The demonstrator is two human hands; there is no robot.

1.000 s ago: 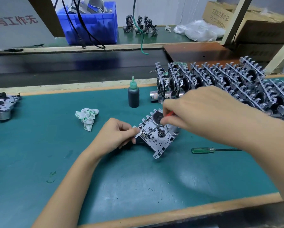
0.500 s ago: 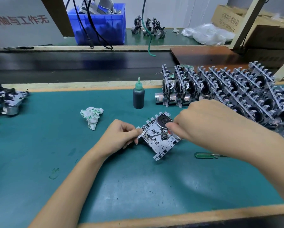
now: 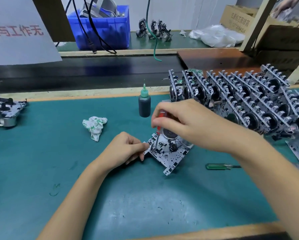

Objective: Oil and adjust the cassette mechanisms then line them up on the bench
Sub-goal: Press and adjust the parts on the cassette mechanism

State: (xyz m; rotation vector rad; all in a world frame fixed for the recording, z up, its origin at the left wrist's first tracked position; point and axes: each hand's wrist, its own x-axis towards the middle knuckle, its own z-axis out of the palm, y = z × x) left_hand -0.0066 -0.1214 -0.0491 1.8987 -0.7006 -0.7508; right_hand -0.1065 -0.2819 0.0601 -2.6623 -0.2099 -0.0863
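A flat metal cassette mechanism (image 3: 169, 155) lies on the green mat (image 3: 41, 161) at the centre. My left hand (image 3: 126, 149) pinches its left edge. My right hand (image 3: 188, 122) grips a red-handled screwdriver (image 3: 160, 125) held nearly upright, its tip down on the mechanism's left part. A dark oil bottle (image 3: 144, 104) with a green nozzle stands just behind. Several cassette mechanisms (image 3: 240, 97) stand on edge in rows at the right.
A green-handled screwdriver (image 3: 219, 166) lies on the mat to the right. A crumpled cloth (image 3: 95, 126) sits left of the bottle. More mechanisms (image 3: 5, 108) lie at the far left. Behind the black conveyor stand a blue bin (image 3: 107, 28) and cardboard boxes (image 3: 238, 19).
My right hand has lifted and swung the red screwdriver from lying low across the mechanism to nearly upright, tip near the left side. The left hand keeps its hold.
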